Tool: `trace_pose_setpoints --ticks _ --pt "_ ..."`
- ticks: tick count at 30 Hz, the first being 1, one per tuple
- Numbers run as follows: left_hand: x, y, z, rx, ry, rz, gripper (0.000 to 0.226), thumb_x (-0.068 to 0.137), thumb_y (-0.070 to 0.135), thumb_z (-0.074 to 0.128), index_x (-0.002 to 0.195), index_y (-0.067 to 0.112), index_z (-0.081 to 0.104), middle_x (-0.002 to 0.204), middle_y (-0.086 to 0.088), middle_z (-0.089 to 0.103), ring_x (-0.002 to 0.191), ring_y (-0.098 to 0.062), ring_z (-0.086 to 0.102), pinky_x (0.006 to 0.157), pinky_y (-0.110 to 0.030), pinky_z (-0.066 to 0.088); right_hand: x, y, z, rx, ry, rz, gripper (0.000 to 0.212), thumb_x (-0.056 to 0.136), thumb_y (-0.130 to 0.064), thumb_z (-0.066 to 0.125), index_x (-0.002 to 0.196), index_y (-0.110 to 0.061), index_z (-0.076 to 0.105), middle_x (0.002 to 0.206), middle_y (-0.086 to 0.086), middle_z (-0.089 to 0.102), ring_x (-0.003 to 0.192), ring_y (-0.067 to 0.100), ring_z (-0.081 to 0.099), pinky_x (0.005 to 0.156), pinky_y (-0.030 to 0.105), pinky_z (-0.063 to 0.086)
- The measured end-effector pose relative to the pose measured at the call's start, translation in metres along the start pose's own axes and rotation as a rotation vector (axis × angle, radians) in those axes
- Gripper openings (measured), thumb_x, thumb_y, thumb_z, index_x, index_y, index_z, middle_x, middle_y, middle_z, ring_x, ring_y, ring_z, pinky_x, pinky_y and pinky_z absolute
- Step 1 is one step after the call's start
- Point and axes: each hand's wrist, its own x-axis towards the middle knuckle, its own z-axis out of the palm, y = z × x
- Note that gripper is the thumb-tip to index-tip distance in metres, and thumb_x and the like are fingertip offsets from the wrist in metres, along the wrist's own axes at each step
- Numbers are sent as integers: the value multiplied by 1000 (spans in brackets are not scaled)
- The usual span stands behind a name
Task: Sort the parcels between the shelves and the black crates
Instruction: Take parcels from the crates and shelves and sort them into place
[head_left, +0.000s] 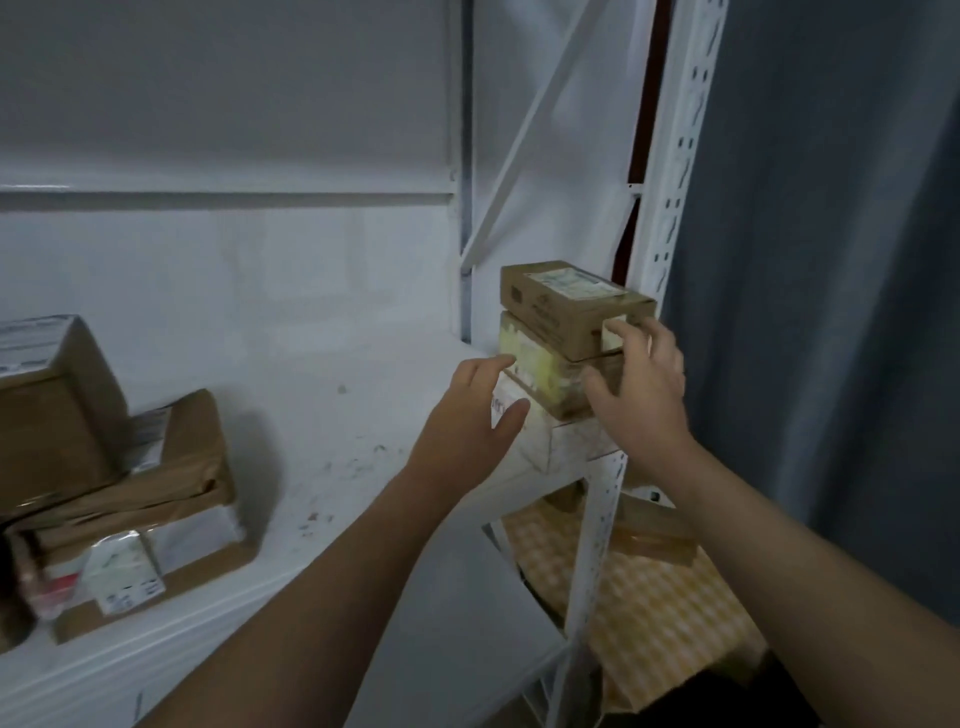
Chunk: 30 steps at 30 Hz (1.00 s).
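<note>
Both hands are spread and hold nothing. The left hand (467, 415) lays straight fingers against the side of a three-box stack. The right hand (644, 384) touches the near ends of the top box (566, 296) and the yellow box (540, 371); a white box (561, 447) lies beneath. The stack stands at the right end of the shelf (337, 415). A parcel pile (130, 467) sits well apart on the left. No black crate shows, so I judge the sorting partway at best.

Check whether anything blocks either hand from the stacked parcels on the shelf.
Nothing visible does. The right hand is at the top brown box; the left hand is beside the white bottom box.
</note>
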Motion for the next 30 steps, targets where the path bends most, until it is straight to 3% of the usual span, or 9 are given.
trace_pose_setpoints --ticks 4,6,10,12,16,20,23,26,30 --pt "49 19 34 -220 -55 -125 62 94 47 46 148 20 29 144 -8 41 131 -22 42 109 -38 35 30 26 -17 69 -77 -3 55 96 -35 50 147 -34 29 158 9 9 144 29 11 116 48 20" --pt "69 25 44 -268 -64 -134 61 98 46 40 151 22 22 150 -6 36 136 -20 37 113 -36 31 45 37 -19 143 -121 19 53 97 -40 47 147 -39 29 159 8 10 145 28 11 117 46 20" --pt "83 37 56 -391 -77 -173 55 101 41 33 152 25 19 152 0 34 137 -15 35 114 -36 30 61 47 -19 368 -189 37 43 94 -45 48 137 -40 45 138 0 48 127 16 45 107 42 40" --pt "83 39 63 -465 -34 -176 56 100 47 33 151 28 22 150 1 38 135 -15 39 112 -40 34 61 46 -18 492 -172 55 29 95 -39 51 123 -32 55 121 -6 58 110 12 57 94 42 51" --pt "78 45 69 -628 95 -215 43 101 40 35 141 25 34 138 0 50 122 -13 51 104 -39 43 61 47 -10 606 -79 75 17 84 -50 54 92 -35 58 110 0 60 101 15 59 85 45 54" --pt "71 51 67 -780 236 -255 29 99 29 45 127 22 38 121 6 52 106 -2 57 82 -17 51 54 45 -7 659 37 81 15 87 -28 65 80 -26 52 106 4 55 88 9 54 77 24 48" --pt "62 48 64 -802 288 -272 28 96 25 53 122 22 43 120 9 53 103 -7 60 73 -14 52 44 39 -8 797 31 81 18 87 -23 67 91 -28 50 113 5 57 96 10 61 74 30 55" --pt "52 46 60 -838 287 -254 26 96 19 54 120 22 47 115 14 57 99 -4 63 69 -11 50 34 30 -12 901 -4 63 32 89 -10 64 113 -21 46 114 -1 54 89 -9 59 66 16 53" --pt "41 41 51 -828 264 -202 38 98 14 49 133 26 42 127 11 53 106 3 59 78 -13 51 24 22 -15 852 -82 -5 60 90 -11 61 142 -23 33 124 -6 52 103 -7 56 81 22 56"
